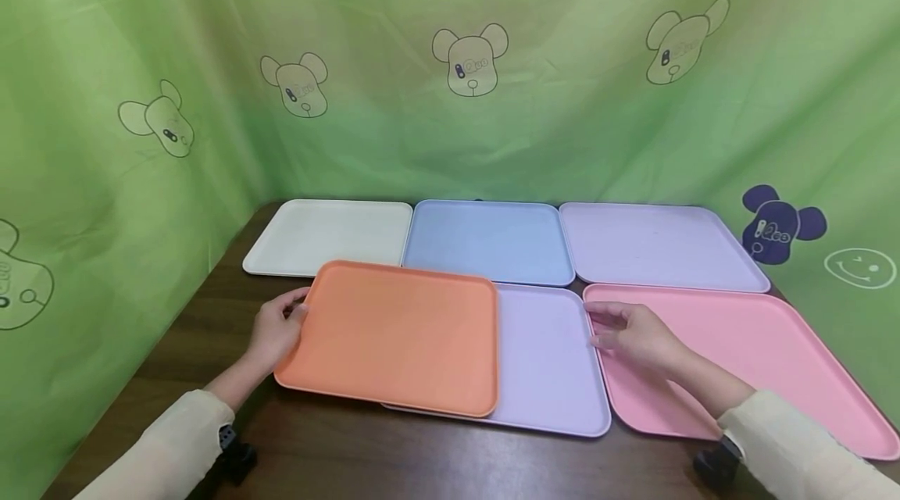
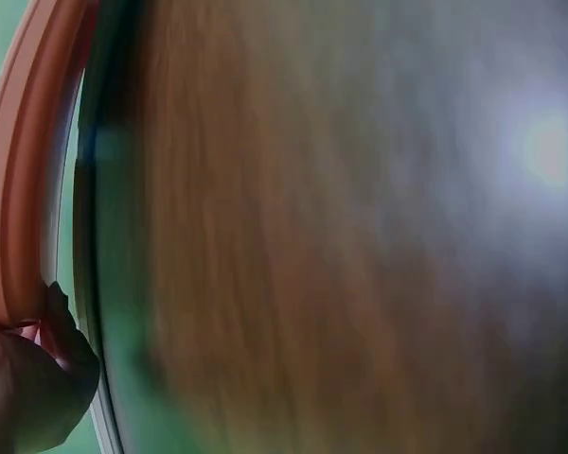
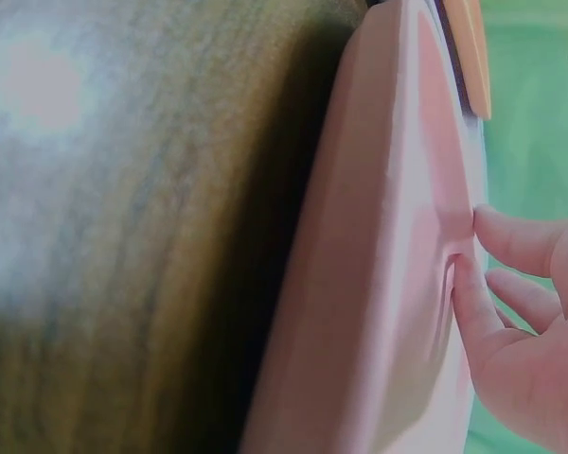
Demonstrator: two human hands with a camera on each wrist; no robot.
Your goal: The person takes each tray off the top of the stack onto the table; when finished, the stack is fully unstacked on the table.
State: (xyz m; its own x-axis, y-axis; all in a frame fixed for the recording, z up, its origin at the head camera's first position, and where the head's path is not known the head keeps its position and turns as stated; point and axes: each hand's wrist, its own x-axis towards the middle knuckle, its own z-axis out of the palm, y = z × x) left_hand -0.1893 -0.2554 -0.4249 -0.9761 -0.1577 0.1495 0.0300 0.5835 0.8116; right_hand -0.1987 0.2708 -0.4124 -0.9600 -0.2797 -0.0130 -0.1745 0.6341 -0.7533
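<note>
My left hand point(image 1: 276, 330) grips the left edge of an orange tray point(image 1: 401, 336). The orange tray overlaps the left part of a lavender tray point(image 1: 551, 355), hiding it there. In the left wrist view the thumb and fingers meet at the rim of the orange tray point(image 2: 19, 189), which stands off the wooden table. My right hand point(image 1: 643, 337) is over the left edge of a pink tray point(image 1: 738, 363), beside the lavender tray's right edge. Its fingers are loosely bent, and in the right wrist view the fingertips point(image 3: 464, 270) appear to touch the pink tray.
Along the back lie a white tray point(image 1: 330, 234), a blue tray point(image 1: 488, 242) and another lavender tray point(image 1: 661, 246), side by side. A green curtain point(image 1: 380, 141) with bear heads hangs behind and at both sides. Brown wooden table point(image 1: 337, 453) shows in front.
</note>
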